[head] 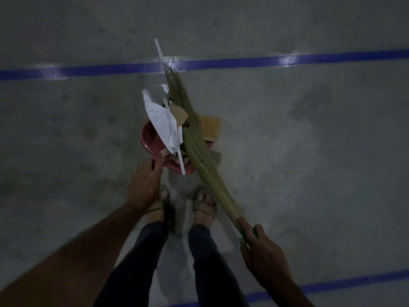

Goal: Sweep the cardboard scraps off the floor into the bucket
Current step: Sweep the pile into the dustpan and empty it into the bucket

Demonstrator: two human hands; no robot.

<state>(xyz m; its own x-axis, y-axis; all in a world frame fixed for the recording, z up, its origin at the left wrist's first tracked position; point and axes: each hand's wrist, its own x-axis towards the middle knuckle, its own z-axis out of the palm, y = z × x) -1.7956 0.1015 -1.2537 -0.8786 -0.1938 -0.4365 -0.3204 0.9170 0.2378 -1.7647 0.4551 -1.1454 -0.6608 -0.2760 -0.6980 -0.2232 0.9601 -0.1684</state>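
Note:
A red bucket (148, 138) stands on the grey floor just ahead of my feet. It is stuffed with brown cardboard scraps (179, 115), crumpled white paper (159, 117) and long white strips (180, 149). A grass broom (194, 138) lies slanted over the bucket, its tips reaching the far blue line. My right hand (261, 251) grips the broom's green handle at the lower right. My left hand (145, 180) holds the bucket's near rim, fingers at its edge. A tan cardboard piece (210, 127) sticks out on the bucket's right side.
A blue tape line (287, 60) crosses the floor beyond the bucket, with a thin white strip (159, 50) lying over it. Another blue line (332, 284) runs behind my sandalled feet (203, 207). Bare concrete spreads left and right.

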